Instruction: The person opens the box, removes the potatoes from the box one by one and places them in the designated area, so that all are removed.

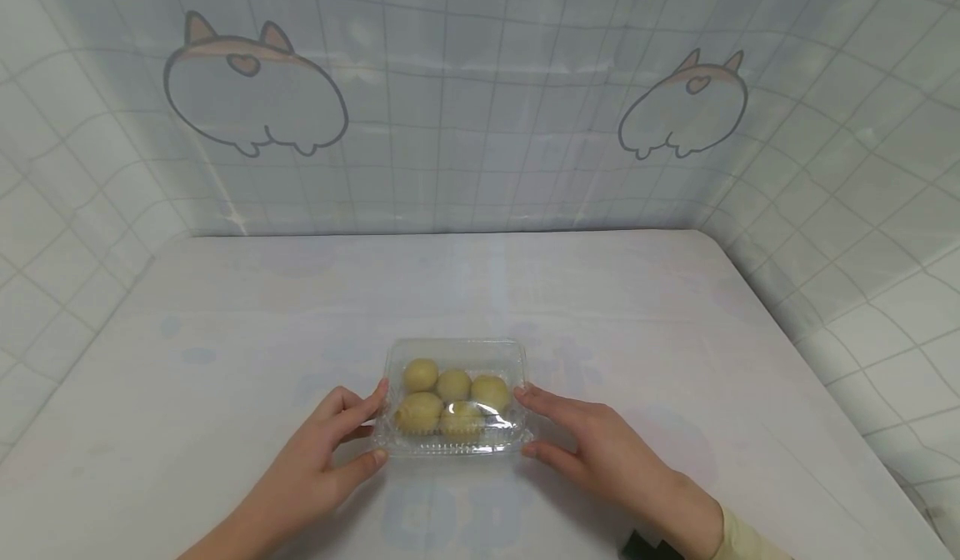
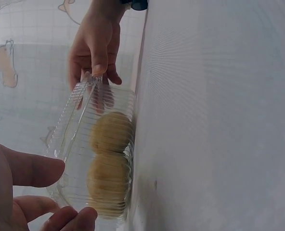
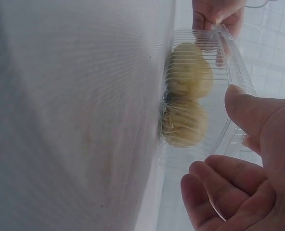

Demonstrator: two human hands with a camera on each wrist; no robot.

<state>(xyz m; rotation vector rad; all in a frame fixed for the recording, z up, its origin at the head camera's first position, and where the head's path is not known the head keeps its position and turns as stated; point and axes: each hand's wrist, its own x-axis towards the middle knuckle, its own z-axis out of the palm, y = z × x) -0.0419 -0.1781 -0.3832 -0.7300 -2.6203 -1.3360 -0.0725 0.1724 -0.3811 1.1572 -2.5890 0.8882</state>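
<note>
Head view alone shows five balls; left grip and right grip pinch the container.

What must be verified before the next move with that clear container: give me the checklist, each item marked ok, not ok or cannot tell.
1. Left hand at the left side of the clear container: ok.
2. Right hand at the opposite side: ok.
3. Container the right way up, with its base down on the table: ok.
4. Round yellowish pieces inside: ok, five show in the head view, none outside.
5. Container fully fastened: cannot tell, the clear plastic and its glare hide it.
6. Grip firm enough for a lift: cannot tell, the pictures do not show pressure.
</note>
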